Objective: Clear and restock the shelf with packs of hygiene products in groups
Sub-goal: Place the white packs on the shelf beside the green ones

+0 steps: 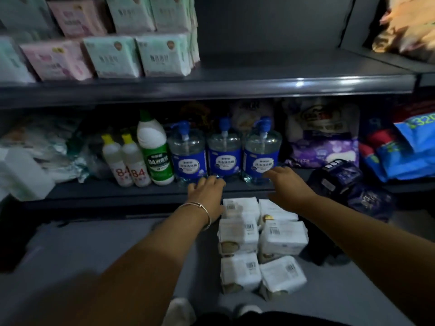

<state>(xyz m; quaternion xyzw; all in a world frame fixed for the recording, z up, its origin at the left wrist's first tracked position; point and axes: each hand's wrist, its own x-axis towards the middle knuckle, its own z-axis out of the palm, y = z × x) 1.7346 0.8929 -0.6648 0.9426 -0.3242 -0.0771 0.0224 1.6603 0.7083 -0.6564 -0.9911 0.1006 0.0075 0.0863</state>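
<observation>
Several white packs of hygiene products (pixel 261 241) lie in two rows on the grey floor below the shelves. My left hand (pixel 207 191), a bangle on its wrist, reaches over the far packs with relaxed fingers at the lower shelf's front edge. My right hand (pixel 287 184) stretches out beside it, fingers spread near the rightmost blue-labelled pump bottle (pixel 261 156). Neither hand holds anything. On the upper shelf (pixel 282 83), green packs (pixel 138 55) and pink packs (pixel 58 60) stand at the left; its right half is bare.
The lower shelf carries two small 84 bottles (pixel 127 161), a taller green-labelled bottle (pixel 155 151), three pump bottles, a purple pack (pixel 324 151) and blue bags (pixel 400 156). Dark purple packs (pixel 348 184) lie at the right. My shoes (pixel 211 311) show at the bottom.
</observation>
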